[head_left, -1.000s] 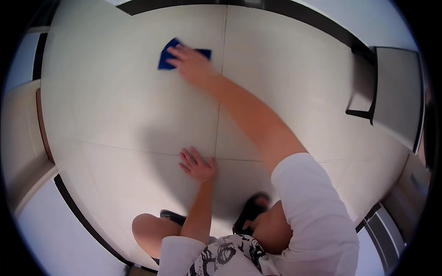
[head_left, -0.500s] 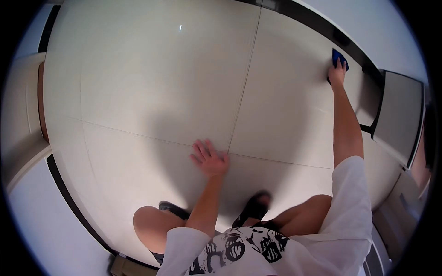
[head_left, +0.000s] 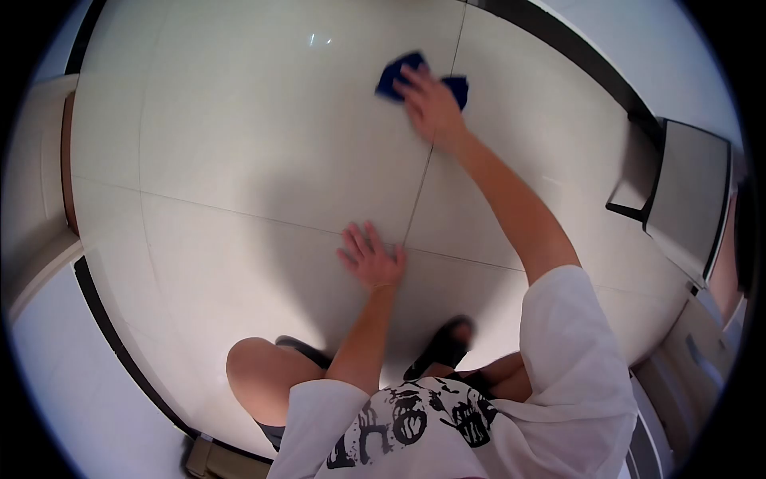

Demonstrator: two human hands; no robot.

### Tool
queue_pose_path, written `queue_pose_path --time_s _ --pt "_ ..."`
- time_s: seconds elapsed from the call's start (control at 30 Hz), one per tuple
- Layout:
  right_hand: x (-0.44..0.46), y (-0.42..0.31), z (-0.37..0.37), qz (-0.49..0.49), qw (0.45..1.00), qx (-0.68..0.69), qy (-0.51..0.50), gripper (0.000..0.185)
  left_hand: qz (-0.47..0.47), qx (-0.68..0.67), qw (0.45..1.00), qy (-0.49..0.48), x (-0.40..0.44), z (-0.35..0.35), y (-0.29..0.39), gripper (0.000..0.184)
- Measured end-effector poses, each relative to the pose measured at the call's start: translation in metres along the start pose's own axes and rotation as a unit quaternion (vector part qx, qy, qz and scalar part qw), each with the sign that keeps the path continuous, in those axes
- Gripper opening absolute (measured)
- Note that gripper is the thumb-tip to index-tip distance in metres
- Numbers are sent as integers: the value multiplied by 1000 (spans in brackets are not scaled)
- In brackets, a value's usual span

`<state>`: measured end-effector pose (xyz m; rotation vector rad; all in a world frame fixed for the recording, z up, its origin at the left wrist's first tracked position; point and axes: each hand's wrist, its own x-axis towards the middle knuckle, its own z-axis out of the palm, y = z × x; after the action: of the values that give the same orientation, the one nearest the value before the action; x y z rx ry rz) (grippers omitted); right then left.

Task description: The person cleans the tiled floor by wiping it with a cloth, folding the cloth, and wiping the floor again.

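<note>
A dark blue cloth (head_left: pixel 403 73) lies on the pale tiled floor (head_left: pixel 223 120) near the top centre. My right hand (head_left: pixel 431 104) presses on it with fingers spread, a little blurred; cloth shows on both sides of the hand. Lower down, my left hand (head_left: pixel 371 257) rests on the floor beside a crossing of tile joints. Its fingers are spread and nothing is in them.
At the right stands a grey piece of furniture (head_left: pixel 688 199) with a black edge and leg. A dark skirting strip (head_left: pixel 590 56) runs along the wall at the upper right. My feet in black sandals (head_left: pixel 443 349) are below my hands. Door frames stand at the left.
My right hand and the cloth swept from the left across to the far right by the skirting, then back to the top centre. My left hand has stayed on the floor, spread.
</note>
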<state>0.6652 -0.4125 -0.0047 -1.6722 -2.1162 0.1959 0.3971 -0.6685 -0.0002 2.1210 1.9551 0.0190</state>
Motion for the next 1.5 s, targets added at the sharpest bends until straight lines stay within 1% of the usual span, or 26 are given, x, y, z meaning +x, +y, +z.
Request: queue_pose_path --time_s 0.07,0.13,0.17,0.23,0.3,0.37,0.43,0.5,0.57,0.63,0.7,0.73,0.83,0.93,1.0,1.07,1.13,1.17,1.23,1.33,1.37,1.4,1.47,1.5 --pt "-58 -43 8 -73 995 27 -60 42 8 -5 1000 17 1 2 -2 102" --pt "-119 -89 -3 -119 983 59 -128 43 4 -15 1000 23 0 4 -1 102" --pt "-139 -102 -11 -118 980 74 -142 44 -1 -21 1000 20 0 4 0 101" --pt "-144 -103 -26 -115 977 90 -155 45 -6 -30 999 19 0 4 6 99" --pt "-129 -90 -30 -115 977 100 -148 47 -9 -27 999 28 2 3 6 94" --pt "-109 -62 -27 -85 992 30 -90 49 -3 -22 999 24 2 1 5 97" --pt "-71 -19 -24 16 999 -34 -11 53 -5 -18 1000 21 2 1 6 98" --pt "-29 33 -26 69 995 -59 51 55 -6 -14 1000 20 3 1 7 98" --pt "16 82 -28 131 986 -83 60 54 -6 -13 1000 28 5 0 7 95" --pt "56 126 -28 150 981 -107 58 51 -6 -5 1000 26 3 0 6 95" --pt "84 160 -23 139 980 -132 57 49 -6 6 1000 16 3 2 3 98" --pt "89 163 -20 136 979 -144 55 48 -3 6 1000 19 2 3 2 98" --pt "80 148 -13 168 973 -113 107 47 3 -2 1000 20 2 3 2 99" --pt "49 96 -24 126 987 -81 63 44 -5 -16 1000 7 2 -2 4 99" --pt "3 50 -20 37 994 -61 83 43 -10 -25 1000 -12 1 -7 3 99" --pt "-56 -5 -18 -8 999 -22 39 41 -5 -30 1000 6 1 -4 2 99" --pt "-118 -48 -19 -96 993 41 -61 44 -2 -34 999 11 1 -3 3 99" --pt "-137 -61 -22 -115 989 34 -82 44 -3 -34 999 9 2 -6 4 99" --pt "-164 -77 -29 -154 980 21 -122 45 -7 -31 999 3 0 -6 4 99" --pt "-138 -43 -28 -201 973 12 -110 47 -2 -29 1000 2 2 -2 4 99" --pt "-125 -35 -26 -159 984 7 -86 44 1 -33 999 4 2 -3 2 99" --pt "-106 -24 -22 -113 993 2 -21 41 1 -36 999 7 2 -4 2 99" --pt "-66 -2 -24 16 996 -67 47 39 -6 -35 999 -7 3 -5 2 99" --pt "-52 10 -25 66 992 -37 96 36 -8 -34 999 -15 2 -6 4 99"
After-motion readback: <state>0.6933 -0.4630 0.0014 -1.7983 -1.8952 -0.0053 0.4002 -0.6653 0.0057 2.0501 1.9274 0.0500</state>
